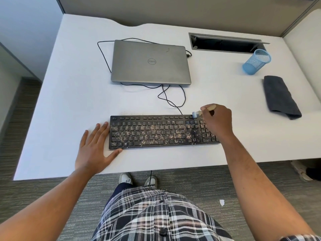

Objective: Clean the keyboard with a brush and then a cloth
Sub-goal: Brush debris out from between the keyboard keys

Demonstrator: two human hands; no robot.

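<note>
A black keyboard (156, 132) lies near the front edge of the white desk (73, 94), its keys speckled with pale crumbs. My right hand (218, 121) hovers over the keyboard's right end and grips a small wooden-handled brush (198, 113); its blue-white bristles touch the top row of keys. My left hand (94, 147) rests flat on the desk with straight fingers, against the keyboard's left edge. A folded dark grey cloth (280, 97) lies on the desk to the right, apart from both hands.
A closed silver laptop (150, 62) sits behind the keyboard, with black cables (171, 100) looping between them. A blue mesh pen cup (256, 62) stands at the back right beside an open cable slot (225, 44). A scrap of paper (222, 202) lies on the carpet.
</note>
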